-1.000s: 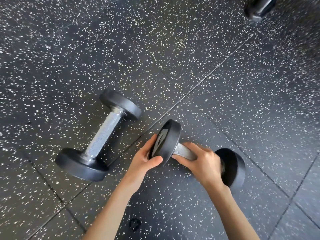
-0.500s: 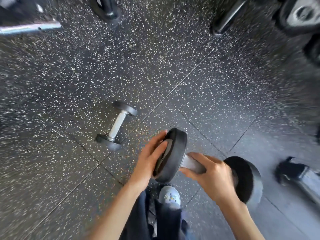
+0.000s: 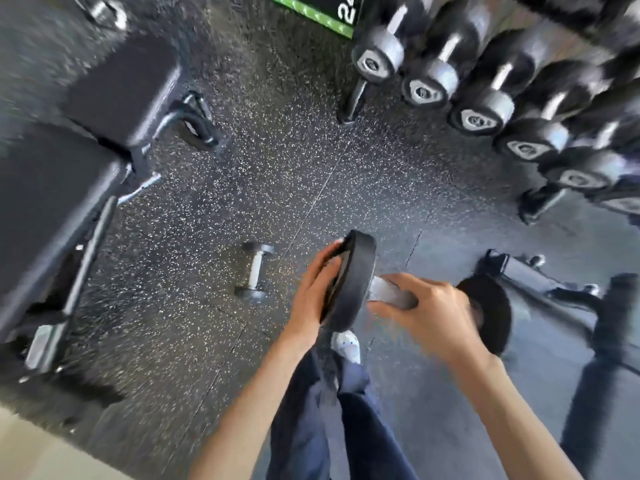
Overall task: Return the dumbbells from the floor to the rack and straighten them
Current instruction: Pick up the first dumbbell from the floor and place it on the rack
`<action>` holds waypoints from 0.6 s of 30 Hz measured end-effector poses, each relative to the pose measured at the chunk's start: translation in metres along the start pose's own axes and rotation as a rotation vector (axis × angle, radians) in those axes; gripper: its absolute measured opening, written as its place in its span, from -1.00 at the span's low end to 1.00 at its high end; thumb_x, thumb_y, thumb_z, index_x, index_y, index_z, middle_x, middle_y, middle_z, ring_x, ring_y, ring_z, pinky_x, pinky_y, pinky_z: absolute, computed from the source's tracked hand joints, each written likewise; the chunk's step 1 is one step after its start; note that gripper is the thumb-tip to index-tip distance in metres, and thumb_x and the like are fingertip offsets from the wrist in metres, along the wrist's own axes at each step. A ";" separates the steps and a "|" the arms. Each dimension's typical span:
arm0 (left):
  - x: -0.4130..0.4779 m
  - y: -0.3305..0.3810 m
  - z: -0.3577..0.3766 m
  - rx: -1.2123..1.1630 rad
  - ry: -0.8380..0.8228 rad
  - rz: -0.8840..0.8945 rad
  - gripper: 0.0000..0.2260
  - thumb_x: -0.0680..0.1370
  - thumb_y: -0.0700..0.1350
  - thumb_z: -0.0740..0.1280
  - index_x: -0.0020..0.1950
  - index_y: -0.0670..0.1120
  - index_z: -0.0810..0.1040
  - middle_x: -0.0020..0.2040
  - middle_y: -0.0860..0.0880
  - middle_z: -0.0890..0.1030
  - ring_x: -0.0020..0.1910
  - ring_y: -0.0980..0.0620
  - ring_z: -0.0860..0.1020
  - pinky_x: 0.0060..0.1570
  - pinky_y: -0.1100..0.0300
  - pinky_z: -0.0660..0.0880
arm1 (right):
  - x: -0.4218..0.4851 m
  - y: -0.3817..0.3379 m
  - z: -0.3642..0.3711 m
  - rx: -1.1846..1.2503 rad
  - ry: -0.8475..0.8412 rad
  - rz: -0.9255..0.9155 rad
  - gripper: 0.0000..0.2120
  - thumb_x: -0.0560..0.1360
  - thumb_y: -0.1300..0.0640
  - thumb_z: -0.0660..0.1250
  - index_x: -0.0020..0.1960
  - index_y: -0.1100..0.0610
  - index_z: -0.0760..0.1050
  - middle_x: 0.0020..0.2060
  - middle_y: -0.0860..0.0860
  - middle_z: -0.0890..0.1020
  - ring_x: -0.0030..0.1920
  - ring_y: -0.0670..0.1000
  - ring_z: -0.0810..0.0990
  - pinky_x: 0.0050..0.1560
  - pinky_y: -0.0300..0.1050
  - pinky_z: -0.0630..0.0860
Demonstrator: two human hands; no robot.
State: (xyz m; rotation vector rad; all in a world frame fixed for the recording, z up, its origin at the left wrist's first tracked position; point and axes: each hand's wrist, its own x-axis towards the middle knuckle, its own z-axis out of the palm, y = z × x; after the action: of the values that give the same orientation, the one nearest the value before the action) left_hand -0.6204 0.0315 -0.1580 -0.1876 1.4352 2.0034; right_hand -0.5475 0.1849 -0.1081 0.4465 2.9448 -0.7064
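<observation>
Nearest the camera, dark blue trouser legs (image 3: pixel 311 427) ran down to a white shoe (image 3: pixel 346 344) on the speckled black floor (image 3: pixel 242 188). Just above the shoe a dumbbell (image 3: pixel 353 278) was held clear of the floor, lying roughly level across the body. The right grip (image 3: pixel 433 313) was curled round its silver handle (image 3: pixel 388 294), hiding most of it. The left grip (image 3: pixel 311 299) lay flat against the outer face of the left-hand weight, fingers straight and reaching to the rim.

Further left, a second dumbbell (image 3: pixel 255 271) lay on the floor, well apart from both grips, beside a seam in the matting. A padded black bench (image 3: pixel 114 88) filled the left side, blurred. At the far right stood the rack (image 3: pixel 351 102), its foot on the floor, with a row of dumbbells (image 3: pixel 485 109) resting side by side, end faces toward the camera. Beyond it lay a green-edged box (image 3: pixel 329 12) marked 24.
</observation>
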 end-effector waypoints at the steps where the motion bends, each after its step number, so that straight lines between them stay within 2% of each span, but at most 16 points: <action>1: -0.012 0.011 0.007 -0.003 -0.013 -0.002 -0.76 0.45 -0.07 0.26 0.11 0.03 0.53 -0.01 0.23 0.65 -0.01 0.28 0.58 -0.04 0.41 0.45 | -0.010 -0.006 -0.013 -0.014 0.011 0.016 -0.46 0.21 -0.49 0.13 -0.03 -0.18 0.53 -0.25 -0.16 0.66 -0.22 -0.03 0.61 -0.27 -0.17 0.44; 3: -0.035 0.026 0.019 -0.019 -0.038 -0.016 -0.73 0.41 0.00 0.30 0.10 0.03 0.54 0.00 0.16 0.66 0.01 0.16 0.58 -0.08 0.34 0.49 | -0.033 -0.017 -0.035 -0.022 0.023 0.061 -0.47 0.20 -0.48 0.17 0.00 -0.20 0.54 -0.21 -0.16 0.67 -0.19 0.00 0.63 -0.24 -0.16 0.45; 5: -0.055 0.034 0.028 -0.015 -0.075 -0.040 -0.64 0.38 0.08 0.37 0.13 0.01 0.55 0.12 -0.06 0.62 0.04 -0.01 0.53 -0.09 0.18 0.48 | -0.054 -0.022 -0.049 -0.006 0.028 0.080 -0.45 0.19 -0.47 0.23 0.02 -0.17 0.55 -0.24 -0.13 0.67 -0.20 0.03 0.64 -0.24 -0.14 0.45; 7: -0.070 0.036 0.038 -0.004 -0.110 -0.075 -0.58 0.34 0.10 0.41 0.15 -0.01 0.54 0.16 -0.16 0.55 0.00 -0.05 0.51 -0.10 0.10 0.43 | -0.073 -0.022 -0.059 0.009 0.014 0.118 -0.46 0.19 -0.44 0.32 0.04 -0.15 0.55 -0.27 -0.09 0.67 -0.18 0.05 0.64 -0.23 -0.12 0.46; 11: -0.088 0.029 0.061 0.007 -0.139 -0.157 -0.62 0.32 0.07 0.34 0.09 -0.02 0.56 -0.03 -0.08 0.58 -0.22 0.09 0.56 -0.24 0.18 0.46 | -0.106 -0.013 -0.071 -0.005 0.034 0.218 -0.42 0.19 -0.45 0.32 0.09 -0.17 0.53 -0.19 -0.09 0.69 -0.10 0.03 0.64 -0.16 -0.12 0.48; 14: -0.095 0.024 0.082 0.071 -0.240 -0.177 -0.57 0.35 0.09 0.44 0.14 -0.07 0.55 0.00 -0.09 0.55 -0.19 0.06 0.52 -0.20 0.17 0.41 | -0.132 -0.004 -0.082 -0.018 0.111 0.273 -0.45 0.21 -0.45 0.30 0.05 -0.14 0.55 -0.19 -0.11 0.69 -0.13 0.03 0.64 -0.19 -0.11 0.51; 18: -0.101 0.014 0.122 0.126 -0.367 -0.214 -0.59 0.33 0.10 0.38 0.12 -0.04 0.55 -0.07 -0.01 0.64 -0.20 0.09 0.60 -0.28 0.22 0.52 | -0.168 0.012 -0.101 0.027 0.214 0.376 -0.52 0.22 -0.38 0.37 -0.01 -0.11 0.57 -0.24 -0.08 0.69 -0.21 0.06 0.64 -0.27 -0.09 0.51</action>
State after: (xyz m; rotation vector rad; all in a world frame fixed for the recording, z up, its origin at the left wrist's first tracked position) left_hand -0.5194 0.0941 -0.0521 0.0766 1.2427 1.6661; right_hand -0.3848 0.1968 0.0009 1.1048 2.9080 -0.6849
